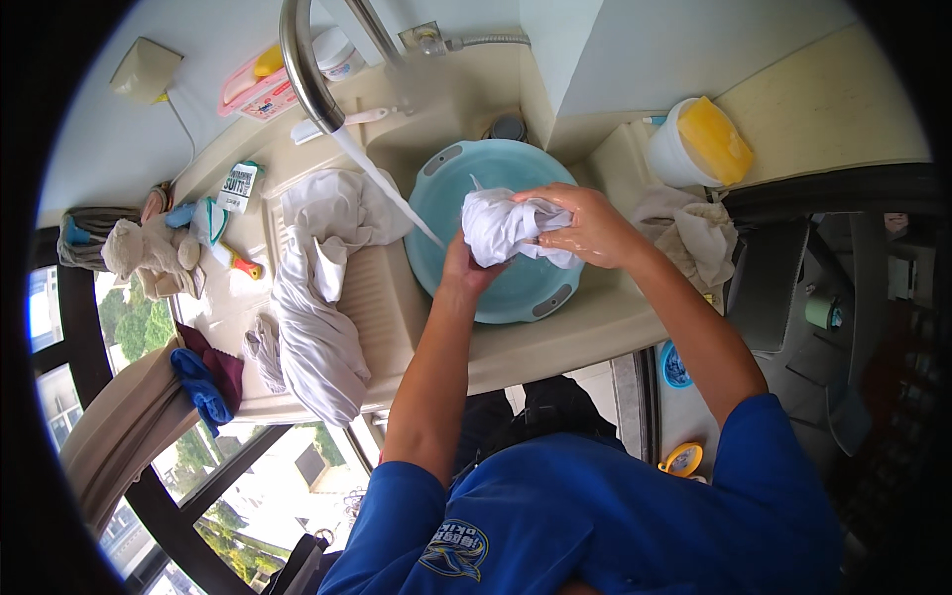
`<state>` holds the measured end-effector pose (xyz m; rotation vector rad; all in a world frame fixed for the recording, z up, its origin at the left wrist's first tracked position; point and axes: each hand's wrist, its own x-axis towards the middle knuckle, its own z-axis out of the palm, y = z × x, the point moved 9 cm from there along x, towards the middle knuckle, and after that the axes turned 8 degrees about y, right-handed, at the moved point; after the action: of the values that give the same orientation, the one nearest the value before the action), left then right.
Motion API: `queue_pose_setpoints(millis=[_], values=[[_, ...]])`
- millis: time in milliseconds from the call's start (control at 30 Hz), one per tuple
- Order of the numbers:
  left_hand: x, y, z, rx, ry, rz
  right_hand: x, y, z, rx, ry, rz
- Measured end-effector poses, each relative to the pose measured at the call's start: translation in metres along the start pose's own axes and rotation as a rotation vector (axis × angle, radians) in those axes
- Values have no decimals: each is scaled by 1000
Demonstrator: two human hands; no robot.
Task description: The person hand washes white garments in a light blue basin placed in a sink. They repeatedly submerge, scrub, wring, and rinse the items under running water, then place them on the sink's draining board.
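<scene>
Both my hands hold a bundled wet white cloth [500, 222] over a round light-blue plastic basin [439, 275] of water in the sink. My left hand [472, 266] supports the bundle from below at its left side. My right hand [591, 223] grips its right end, fingers and thumb around the folds. From the metal faucet [316, 97] a stream of water runs into the basin, left of the cloth. Wet white laundry [320, 327] lies heaped on the ribbed washboard part of the sink, left of the basin.
Left on the counter are a plush toy [141, 245], a brush with an orange-yellow handle [242, 262] and blue cloth [199, 383]. Behind lies a white brush [335, 126]. At right stand a white bucket [669, 152] with a yellow sponge [715, 140] and crumpled light cloths [692, 234].
</scene>
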<state>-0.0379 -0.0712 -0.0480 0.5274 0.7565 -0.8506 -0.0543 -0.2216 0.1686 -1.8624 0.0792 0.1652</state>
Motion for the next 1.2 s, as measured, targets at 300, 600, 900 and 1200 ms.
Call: queue_pose_setpoints(millis=[300,600,900,1200], values=[[-90,97,33,1251,476,1126,-29,102,24,-260,167,-117],[-217,76,200,1096,-189,1173,3,44,14,-105,219,-258],[-418,125,340,750,-736,1673,0,-176,-47,-38,242,-494],[-491,119,386,611,-833,1593,1,-206,-21,173,-96,-484]])
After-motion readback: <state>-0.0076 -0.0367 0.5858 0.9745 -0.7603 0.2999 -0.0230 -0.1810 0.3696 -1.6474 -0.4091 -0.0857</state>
